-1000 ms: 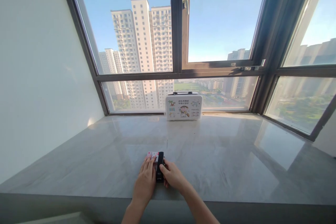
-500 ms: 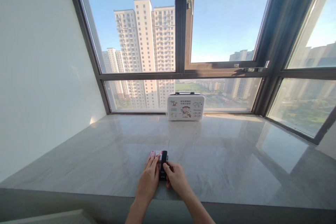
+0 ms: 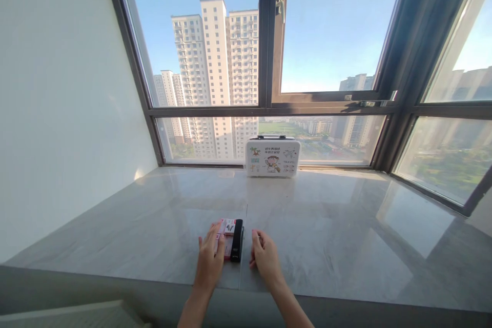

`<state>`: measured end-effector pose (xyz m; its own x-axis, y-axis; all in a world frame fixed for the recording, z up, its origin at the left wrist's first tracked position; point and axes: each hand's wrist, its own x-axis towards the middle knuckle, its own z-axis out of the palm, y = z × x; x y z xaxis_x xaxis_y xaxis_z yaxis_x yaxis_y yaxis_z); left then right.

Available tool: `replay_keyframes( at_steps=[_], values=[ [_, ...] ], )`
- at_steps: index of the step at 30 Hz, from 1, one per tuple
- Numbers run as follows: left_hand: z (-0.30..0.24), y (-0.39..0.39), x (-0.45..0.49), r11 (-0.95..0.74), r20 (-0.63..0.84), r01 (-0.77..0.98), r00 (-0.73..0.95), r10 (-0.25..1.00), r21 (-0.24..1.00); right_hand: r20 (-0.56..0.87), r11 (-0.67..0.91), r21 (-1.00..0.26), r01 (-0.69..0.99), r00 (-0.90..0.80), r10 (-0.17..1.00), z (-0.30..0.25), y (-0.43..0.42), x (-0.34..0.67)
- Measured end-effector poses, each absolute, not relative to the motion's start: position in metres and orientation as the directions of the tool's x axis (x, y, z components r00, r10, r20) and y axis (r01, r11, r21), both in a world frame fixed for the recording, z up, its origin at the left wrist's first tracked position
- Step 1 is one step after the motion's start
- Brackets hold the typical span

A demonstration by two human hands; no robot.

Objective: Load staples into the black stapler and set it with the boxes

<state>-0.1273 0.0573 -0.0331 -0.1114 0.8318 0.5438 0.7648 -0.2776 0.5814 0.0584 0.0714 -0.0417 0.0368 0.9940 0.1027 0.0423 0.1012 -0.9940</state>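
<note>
A small black stapler-like object (image 3: 237, 240) lies on the grey marble sill (image 3: 326, 236), with a small pink and white box (image 3: 229, 227) right beside it on the left. My left hand (image 3: 209, 259) hovers over the box with fingers spread, holding nothing. My right hand (image 3: 265, 256) is just right of the black object, a little apart from it, fingers loosely curled and empty.
A white tin case (image 3: 272, 157) with cartoon pictures stands upright against the window at the back middle. A white wall (image 3: 57, 113) closes the left side. Window frames run along the back and right. The sill's front edge is just under my wrists.
My right hand has let go of the black object and moved off to the right. My left hand has lifted and spread its fingers, uncovering more of the box.
</note>
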Motion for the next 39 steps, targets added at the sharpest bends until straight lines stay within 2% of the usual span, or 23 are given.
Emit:
replay_keyframes(
  at_steps=[2,4,6,8,10,13,16,24,39],
  values=[
    [-0.020,0.039,-0.112,-0.333,0.647,0.761,-0.146,0.749,0.557,0.159,0.144,-0.983,0.112,0.146,0.976,-0.044,0.072,0.090],
    [-0.007,0.022,-0.087,-0.415,0.700,0.754,-0.082,0.710,0.510,0.241,0.189,-0.952,0.239,0.208,0.948,-0.046,0.074,0.129],
    [0.003,0.014,-0.054,-0.516,0.660,0.717,0.105,0.744,0.468,0.335,0.217,-0.872,0.439,0.211,0.918,-0.047,0.074,0.166],
    [0.006,0.019,-0.020,-0.591,0.547,0.689,0.329,0.770,0.418,0.392,0.209,-0.737,0.643,0.156,0.907,-0.047,0.072,0.193],
    [0.000,0.037,0.008,-0.555,0.439,0.742,0.385,0.812,0.376,0.392,0.172,-0.556,0.813,0.074,0.917,-0.049,0.066,0.206],
    [-0.021,0.071,0.033,-0.406,0.303,0.870,0.321,0.897,0.279,0.326,0.108,-0.304,0.946,-0.003,0.945,-0.051,0.055,0.203],
    [-0.038,0.092,0.038,-0.361,0.259,0.912,0.307,0.916,0.197,0.282,0.068,-0.195,0.978,-0.011,0.959,-0.050,0.049,0.192],
    [-0.048,0.091,0.035,-0.368,0.295,0.914,0.309,0.904,0.171,0.251,0.009,-0.144,0.989,0.028,0.968,-0.042,0.046,0.188],
    [-0.046,0.085,0.037,-0.356,0.306,0.909,0.283,0.909,0.217,0.236,0.003,-0.168,0.986,0.037,0.971,-0.043,0.044,0.187]
  ],
)
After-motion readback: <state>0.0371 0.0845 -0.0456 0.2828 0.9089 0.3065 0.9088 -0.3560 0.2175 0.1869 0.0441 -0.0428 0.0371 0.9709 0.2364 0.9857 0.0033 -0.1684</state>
